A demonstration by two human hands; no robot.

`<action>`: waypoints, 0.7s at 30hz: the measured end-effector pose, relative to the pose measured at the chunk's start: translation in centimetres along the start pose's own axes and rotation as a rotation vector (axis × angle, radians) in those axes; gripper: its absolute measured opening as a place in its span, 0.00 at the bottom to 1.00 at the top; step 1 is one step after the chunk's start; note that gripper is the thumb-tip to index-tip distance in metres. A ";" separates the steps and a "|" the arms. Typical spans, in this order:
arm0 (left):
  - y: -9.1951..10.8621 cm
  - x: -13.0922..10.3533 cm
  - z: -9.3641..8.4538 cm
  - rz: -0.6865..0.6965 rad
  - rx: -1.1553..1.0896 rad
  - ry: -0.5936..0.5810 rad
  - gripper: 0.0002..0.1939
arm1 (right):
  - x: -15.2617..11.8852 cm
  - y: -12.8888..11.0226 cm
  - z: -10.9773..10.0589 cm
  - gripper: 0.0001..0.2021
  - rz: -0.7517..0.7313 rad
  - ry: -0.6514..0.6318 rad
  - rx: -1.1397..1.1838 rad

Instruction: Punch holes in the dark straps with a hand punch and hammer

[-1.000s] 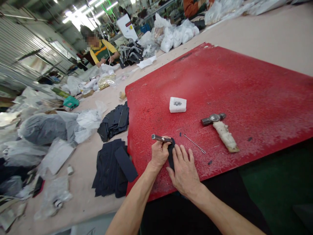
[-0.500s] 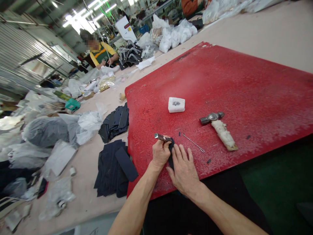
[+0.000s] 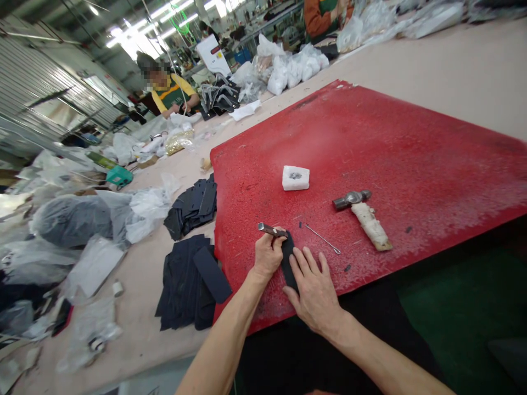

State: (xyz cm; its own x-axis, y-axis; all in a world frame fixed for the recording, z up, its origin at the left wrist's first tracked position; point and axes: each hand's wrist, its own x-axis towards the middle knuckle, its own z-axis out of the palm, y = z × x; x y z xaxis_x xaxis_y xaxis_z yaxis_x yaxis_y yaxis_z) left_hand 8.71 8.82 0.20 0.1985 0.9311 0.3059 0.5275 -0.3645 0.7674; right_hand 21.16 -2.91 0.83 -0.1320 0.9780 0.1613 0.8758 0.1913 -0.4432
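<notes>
My left hand [image 3: 268,257] is closed around a metal punch [image 3: 268,229], which is tilted with its blunt end up to the left. The punch's lower end is by the top of a dark strip of material [image 3: 290,269]; whether it touches is hidden. Flat across the strip's right side lies my right hand [image 3: 313,286], fingers stretched out and holding nothing. Just beyond the fingertips are a thin wire tool with a looped end [image 3: 323,239] and a small dark scrap [image 3: 300,225]. A ball-peen hammer [image 3: 370,226] with a wrapped handle rests to the right.
A red mat [image 3: 391,142] covers the work area, with a white block [image 3: 295,179] on it. Stacks of dark pieces [image 3: 181,285] lie at its left edge. Plastic bags [image 3: 74,219] crowd the far left. A co-worker [image 3: 173,93] sits across the table.
My right hand has moved slightly right and down, and more of the dark strip shows between my hands. My left hand keeps hold of the punch. The view has shifted slightly.
</notes>
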 end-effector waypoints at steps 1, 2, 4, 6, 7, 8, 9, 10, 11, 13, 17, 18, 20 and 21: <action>0.0 0.0 0.0 0.003 0.001 0.000 0.07 | -0.2 0.0 -0.1 0.32 -0.007 0.001 0.008; 0.0 0.0 0.1 0.004 0.006 0.000 0.07 | -0.3 0.0 -0.4 0.30 -0.014 0.003 0.017; -0.1 -0.1 0.2 0.003 0.025 0.000 0.07 | 0.0 0.7 -1.4 0.24 -0.020 0.021 0.030; -0.3 -0.1 0.3 0.002 0.034 0.002 0.06 | 0.7 2.4 -3.1 0.19 0.007 0.086 0.013; -0.4 -0.2 0.3 0.002 0.031 0.004 0.06 | 1.2 3.8 -4.2 0.18 0.041 0.141 -0.015; -0.5 -0.2 0.4 0.004 0.023 0.003 0.06 | 1.8 5.3 -5.3 0.18 0.086 0.195 -0.057; -0.6 -0.2 0.4 0.004 0.014 0.003 0.06 | 2.3 7.0 -6.5 0.18 0.140 0.253 -0.114; -0.7 -0.2 0.4 0.006 0.007 0.003 0.06 | 2.8 8.8 -7.6 0.19 0.203 0.289 -0.187; -0.8 -0.2 0.4 0.008 0.003 0.003 0.06 | 3.3 10.5 -8.6 0.21 0.268 0.282 -0.253; -0.8 -0.2 0.4 0.012 0.005 0.001 0.06 | 3.9 13.1 -9.8 0.22 0.338 0.186 -0.333; -0.7 -0.2 0.4 0.021 0.037 -0.005 0.06 | 4.5 14.9 -9.9 0.27 0.369 -0.009 -0.375; -0.7 -0.3 0.4 0.019 0.050 -0.006 0.06 | 4.6 15.0 -9.7 0.26 0.408 -0.022 -0.335; -0.6 -0.3 0.4 0.003 0.082 -0.012 0.05 | 5.1 15.0 -9.5 0.21 0.573 -0.029 -0.069; -0.6 -0.3 0.4 -0.010 0.100 -0.017 0.05 | 5.3 15.0 -9.5 0.19 0.686 -0.026 0.171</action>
State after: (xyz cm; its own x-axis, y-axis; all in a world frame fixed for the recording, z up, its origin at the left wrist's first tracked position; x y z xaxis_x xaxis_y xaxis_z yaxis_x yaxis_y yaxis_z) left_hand 8.69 8.73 -0.61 0.2059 0.9352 0.2882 0.6090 -0.3530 0.7103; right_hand 38.05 4.35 3.39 0.4107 0.8838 -0.2241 0.6805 -0.4607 -0.5698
